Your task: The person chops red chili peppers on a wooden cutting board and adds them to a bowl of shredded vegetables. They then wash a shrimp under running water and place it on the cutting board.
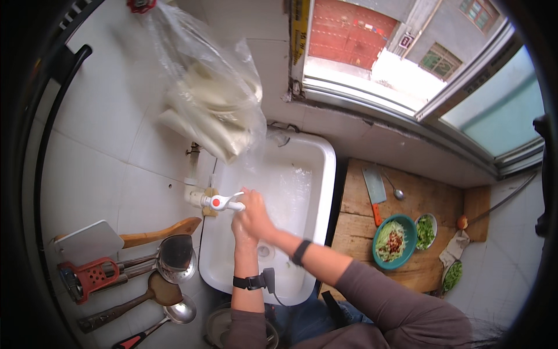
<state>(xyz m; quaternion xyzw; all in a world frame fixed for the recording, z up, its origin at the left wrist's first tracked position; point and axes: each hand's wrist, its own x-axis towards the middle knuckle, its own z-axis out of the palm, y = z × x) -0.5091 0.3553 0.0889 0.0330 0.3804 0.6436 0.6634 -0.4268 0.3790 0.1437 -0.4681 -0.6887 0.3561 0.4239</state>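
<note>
My left hand (242, 229) and my right hand (257, 213) are pressed together below the spout of a white plastic tap (222, 202), which has a red dot on it. Both are over a white sink (324, 183), whose drain (264, 250) lies just below them. The right hand overlaps the left, so the fingers are partly hidden and whether anything is between them cannot be seen. Each wrist wears a black strap.
A clear plastic bag (213, 100) hangs over the sink. Cooking utensils (174, 257) hang at the left. On a wooden board (357, 235) at the right are a cleaver (375, 187), a spoon (398, 193), a teal bowl (409, 251) of shredded vegetables and a bowl of chopped greens (424, 232).
</note>
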